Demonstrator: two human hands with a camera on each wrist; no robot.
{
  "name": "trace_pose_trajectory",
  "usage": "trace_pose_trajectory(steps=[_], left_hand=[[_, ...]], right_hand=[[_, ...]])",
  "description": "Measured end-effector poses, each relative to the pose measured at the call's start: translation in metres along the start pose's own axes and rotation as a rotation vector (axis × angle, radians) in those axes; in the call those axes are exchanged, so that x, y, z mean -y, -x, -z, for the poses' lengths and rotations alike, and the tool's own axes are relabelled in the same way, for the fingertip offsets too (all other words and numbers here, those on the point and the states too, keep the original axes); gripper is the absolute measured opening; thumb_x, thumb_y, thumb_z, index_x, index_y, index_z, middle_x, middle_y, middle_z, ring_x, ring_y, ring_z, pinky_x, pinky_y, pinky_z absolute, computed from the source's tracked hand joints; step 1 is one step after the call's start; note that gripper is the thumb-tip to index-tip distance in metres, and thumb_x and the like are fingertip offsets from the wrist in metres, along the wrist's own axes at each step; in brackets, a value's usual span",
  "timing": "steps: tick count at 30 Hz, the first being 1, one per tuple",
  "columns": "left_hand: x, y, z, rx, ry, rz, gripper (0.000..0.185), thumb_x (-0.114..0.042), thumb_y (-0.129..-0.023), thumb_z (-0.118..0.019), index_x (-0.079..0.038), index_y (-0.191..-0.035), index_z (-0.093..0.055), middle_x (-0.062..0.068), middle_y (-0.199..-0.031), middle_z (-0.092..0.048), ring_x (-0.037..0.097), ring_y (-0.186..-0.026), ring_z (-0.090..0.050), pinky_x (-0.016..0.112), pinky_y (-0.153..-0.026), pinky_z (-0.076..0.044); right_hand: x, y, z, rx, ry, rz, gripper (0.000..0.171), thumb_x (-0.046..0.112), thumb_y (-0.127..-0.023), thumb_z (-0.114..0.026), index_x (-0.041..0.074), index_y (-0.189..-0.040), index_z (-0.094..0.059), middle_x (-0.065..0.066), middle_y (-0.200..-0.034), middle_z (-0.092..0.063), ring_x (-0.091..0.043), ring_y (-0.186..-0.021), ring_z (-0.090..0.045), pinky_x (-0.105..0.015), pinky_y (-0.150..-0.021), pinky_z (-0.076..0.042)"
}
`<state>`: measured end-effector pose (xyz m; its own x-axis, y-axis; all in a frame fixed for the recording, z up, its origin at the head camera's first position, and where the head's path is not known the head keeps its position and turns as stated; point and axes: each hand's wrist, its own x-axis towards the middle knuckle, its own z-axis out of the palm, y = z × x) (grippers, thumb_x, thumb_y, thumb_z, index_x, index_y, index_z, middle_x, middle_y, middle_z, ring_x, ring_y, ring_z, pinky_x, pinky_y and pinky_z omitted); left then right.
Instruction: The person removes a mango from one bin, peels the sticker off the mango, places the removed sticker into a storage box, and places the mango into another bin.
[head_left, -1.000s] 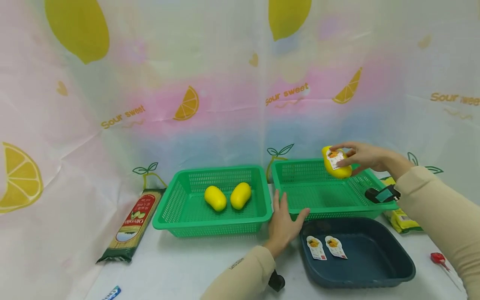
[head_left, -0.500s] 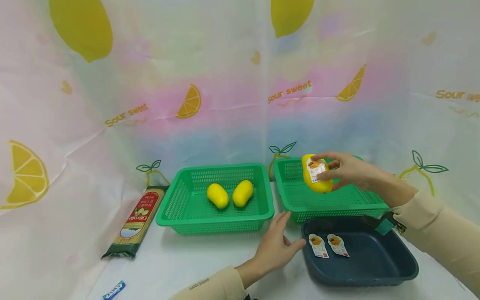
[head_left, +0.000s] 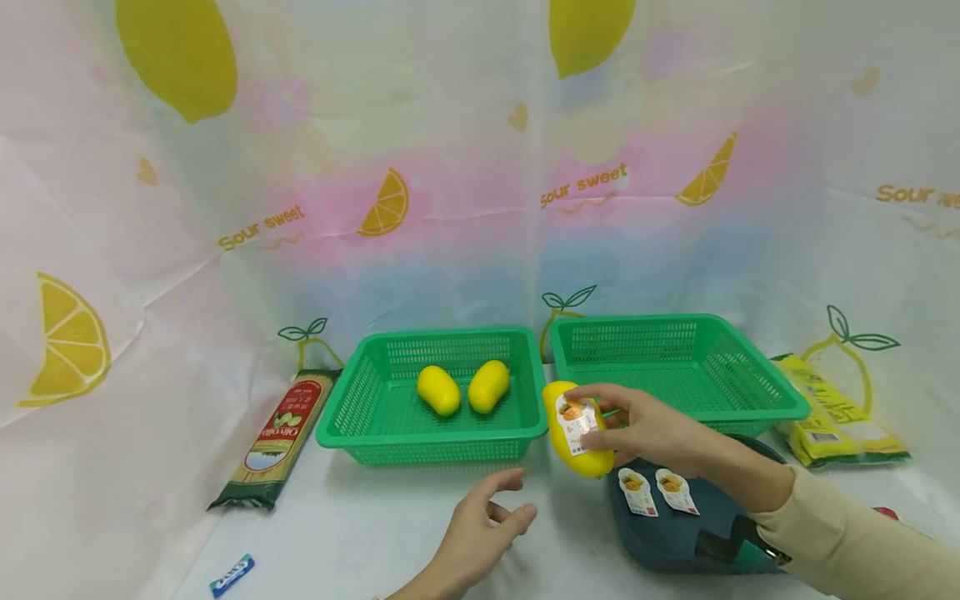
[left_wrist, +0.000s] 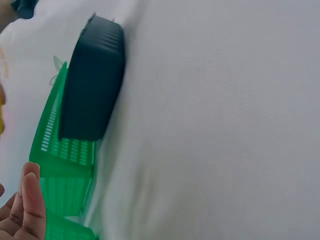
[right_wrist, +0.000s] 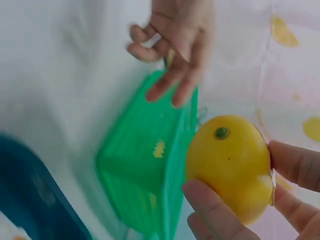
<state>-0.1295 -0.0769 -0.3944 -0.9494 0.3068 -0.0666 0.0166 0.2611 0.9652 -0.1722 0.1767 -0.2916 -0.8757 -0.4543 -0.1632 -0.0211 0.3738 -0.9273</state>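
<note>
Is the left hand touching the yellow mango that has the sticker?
Apart. The head view shows bare white table between the left hand and the mango, which the right hand holds.

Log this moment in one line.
right hand: holds labelled mango | left hand: open, below | place: above table, beside dark tray

Open desk (head_left: 360, 533) at 6 to 8 o'clock of left green basket (head_left: 431, 433): free lane for a hand. Pasta packet (head_left: 273, 437) blocks 9 o'clock side; small blue wrapper (head_left: 231, 575) at 7 o'clock. Narrow gap between left green basket and right green basket (head_left: 678, 367), partly filled by yellow fruit (head_left: 573, 429) in right hand (head_left: 645, 429). Dark tray (head_left: 675, 533) bars 5 o'clock. Left hand (head_left: 480, 533) over open desk. Curtain backdrop (head_left: 450, 167) closes 12 o'clock.
</note>
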Motion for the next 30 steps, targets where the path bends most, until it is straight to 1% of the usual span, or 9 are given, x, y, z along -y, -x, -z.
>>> trace_pose_trajectory(steps=[3,6,9,13,17,20,26,30], left_hand=[[-0.001,0.006,0.010,-0.024,0.011,-0.002,0.054,-0.033,-0.092,-0.069,-0.011,-0.139,-0.052,0.016,-0.137,-0.055,0.014,-0.081,-0.062,0.026,-0.064,-0.052],[-0.001,0.009,0.017,-0.051,0.009,-0.011,0.056,-0.033,-0.092,-0.069,-0.009,-0.139,-0.052,0.018,-0.138,-0.054,0.015,-0.083,-0.063,0.026,-0.065,-0.053],[0.001,0.010,0.020,-0.070,0.012,-0.011,0.057,-0.034,-0.092,-0.069,-0.008,-0.140,-0.050,0.020,-0.139,-0.052,0.016,-0.085,-0.064,0.026,-0.066,-0.054],[0.007,0.009,0.021,-0.073,0.004,0.015,0.062,-0.033,-0.092,-0.069,-0.008,-0.144,-0.047,0.023,-0.142,-0.048,0.016,-0.084,-0.063,0.027,-0.066,-0.053],[0.014,0.010,0.023,-0.044,-0.018,0.068,0.071,-0.035,-0.091,-0.070,-0.012,-0.150,-0.039,0.027,-0.150,-0.037,0.017,-0.081,-0.059,0.030,-0.063,-0.050],[0.018,0.011,0.024,-0.017,-0.029,0.094,0.076,-0.037,-0.090,-0.071,-0.014,-0.153,-0.035,0.029,-0.153,-0.029,0.017,-0.077,-0.057,0.030,-0.061,-0.048],[0.021,0.013,0.023,0.023,-0.029,0.111,0.078,-0.034,-0.089,-0.073,-0.013,-0.154,-0.033,0.031,-0.154,-0.025,0.017,-0.079,-0.059,0.030,-0.062,-0.050],[0.023,0.013,0.023,0.073,-0.035,0.121,0.084,-0.033,-0.089,-0.073,-0.012,-0.156,-0.027,0.033,-0.153,-0.022,0.017,-0.080,-0.060,0.031,-0.062,-0.051]], right_hand=[[-0.008,0.001,-0.018,0.039,-0.055,0.004,0.066,0.022,-0.090,-0.072,0.013,-0.149,-0.041,-0.026,-0.144,-0.039,-0.025,-0.108,-0.061,-0.043,-0.079,-0.059],[-0.017,-0.002,-0.034,0.043,-0.090,-0.012,0.064,0.020,-0.090,-0.072,0.013,-0.147,-0.044,-0.022,-0.137,-0.047,-0.023,-0.103,-0.062,-0.042,-0.078,-0.059],[-0.029,-0.007,-0.048,0.031,-0.103,-0.031,0.062,0.019,-0.090,-0.072,0.012,-0.145,-0.046,-0.021,-0.133,-0.050,-0.023,-0.101,-0.061,-0.042,-0.076,-0.060],[-0.047,-0.016,-0.067,0.026,-0.109,-0.053,0.060,0.018,-0.090,-0.071,0.011,-0.145,-0.047,-0.020,-0.131,-0.052,-0.022,-0.100,-0.060,-0.040,-0.074,-0.059],[-0.063,-0.025,-0.084,0.032,-0.123,-0.068,0.058,0.016,-0.090,-0.071,0.011,-0.143,-0.049,-0.019,-0.129,-0.055,-0.022,-0.099,-0.060,-0.037,-0.071,-0.058],[-0.068,-0.028,-0.092,0.020,-0.114,-0.070,0.057,0.015,-0.090,-0.070,0.010,-0.143,-0.049,-0.019,-0.128,-0.057,-0.023,-0.098,-0.060,-0.036,-0.070,-0.057],[-0.072,-0.033,-0.103,-0.026,-0.071,-0.093,0.055,0.015,-0.089,-0.071,0.010,-0.140,-0.052,-0.017,-0.124,-0.060,-0.022,-0.098,-0.059,-0.035,-0.069,-0.056],[-0.075,-0.034,-0.108,-0.032,-0.058,-0.103,0.055,0.016,-0.089,-0.071,0.012,-0.140,-0.052,-0.016,-0.125,-0.060,-0.020,-0.100,-0.059,-0.034,-0.070,-0.056]])
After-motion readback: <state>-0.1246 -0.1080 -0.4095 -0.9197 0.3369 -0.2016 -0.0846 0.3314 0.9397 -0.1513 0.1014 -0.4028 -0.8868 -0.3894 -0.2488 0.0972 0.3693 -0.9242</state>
